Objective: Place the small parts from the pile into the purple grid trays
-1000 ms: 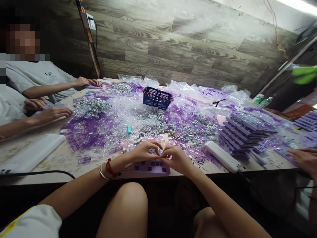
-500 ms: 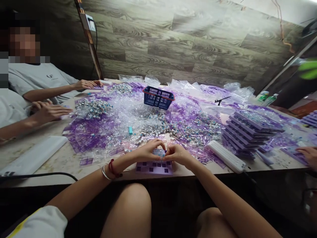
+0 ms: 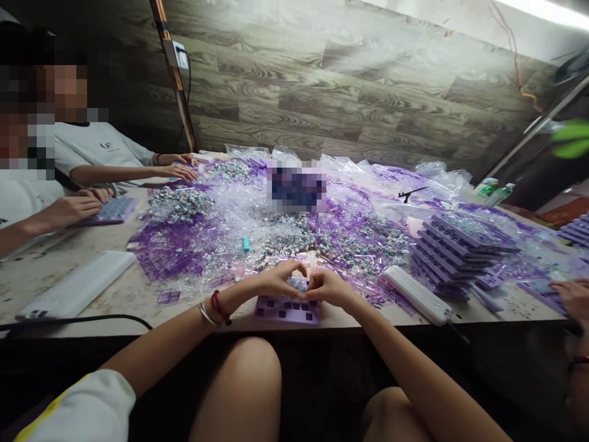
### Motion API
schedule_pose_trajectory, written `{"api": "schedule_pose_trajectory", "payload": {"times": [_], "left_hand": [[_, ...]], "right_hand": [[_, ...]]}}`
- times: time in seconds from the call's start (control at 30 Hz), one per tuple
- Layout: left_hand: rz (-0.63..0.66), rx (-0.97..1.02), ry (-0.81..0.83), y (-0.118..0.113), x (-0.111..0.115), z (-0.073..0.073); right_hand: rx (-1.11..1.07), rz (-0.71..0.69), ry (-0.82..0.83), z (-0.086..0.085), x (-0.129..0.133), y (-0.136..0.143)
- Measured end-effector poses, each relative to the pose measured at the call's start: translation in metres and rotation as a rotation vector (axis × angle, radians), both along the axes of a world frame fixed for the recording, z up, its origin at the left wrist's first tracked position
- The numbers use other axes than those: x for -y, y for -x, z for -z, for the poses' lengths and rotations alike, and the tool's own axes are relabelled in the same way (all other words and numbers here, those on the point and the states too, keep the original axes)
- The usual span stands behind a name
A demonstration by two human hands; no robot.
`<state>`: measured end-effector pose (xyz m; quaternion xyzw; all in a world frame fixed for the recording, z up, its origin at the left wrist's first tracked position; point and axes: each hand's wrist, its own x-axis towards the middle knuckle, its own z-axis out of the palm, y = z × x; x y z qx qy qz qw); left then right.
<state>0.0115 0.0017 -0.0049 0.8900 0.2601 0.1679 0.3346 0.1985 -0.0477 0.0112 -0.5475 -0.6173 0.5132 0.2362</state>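
Note:
My left hand (image 3: 281, 280) arches over the far part of a purple board with square holes (image 3: 287, 312), its thumb and fingers bent toward the right hand. My right hand (image 3: 332, 287) is pinched at the board's far right side. Between the fingertips shows a small patch of clear, bluish pieces (image 3: 298, 285). Whether these sit in the board or are held is too small to tell. The board lies at the table's near edge, with dark square holes in its near rows.
Beyond my hands lie heaps of small white-and-blue parts (image 3: 294, 228) and purple clear pieces (image 3: 172, 252). A white power strip (image 3: 416, 294) and stacked purple boards (image 3: 453, 252) stand right; a long white case (image 3: 80, 285) lies left. Co-workers' hands (image 3: 73, 209) work at left; another hand (image 3: 573, 298) at right.
The view has shifted slightly. My hands stay over the board in nearly the same pose. At left, a co-worker's hands have moved back, showing more of a purple board.

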Motion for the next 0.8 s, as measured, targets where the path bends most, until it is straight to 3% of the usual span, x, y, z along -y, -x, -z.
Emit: {"api": "schedule_pose_trajectory", "payload": {"times": [0.1,0.27,0.3,0.53,0.67,0.8], "left_hand": [[-0.116,-0.003,-0.072,0.000,-0.011,-0.004],[-0.490,0.067,-0.335,0.014,-0.049,-0.015],[-0.507,0.060,-0.351,0.017,-0.056,-0.015],[-0.416,0.054,-0.459,0.033,-0.075,0.010],[-0.376,0.009,-0.515,0.036,-0.076,0.020],[-0.378,-0.078,-0.546,0.035,-0.074,0.021]], "right_hand": [[0.061,-0.038,-0.006,-0.008,-0.007,-0.003],[0.382,0.116,-0.355,-0.012,-0.040,-0.001],[0.403,0.144,-0.408,-0.010,-0.047,0.002],[0.495,0.064,-0.637,0.010,-0.063,0.028],[0.554,0.045,-0.655,0.012,-0.063,0.037],[0.586,0.025,-0.626,0.009,-0.072,0.041]]}}
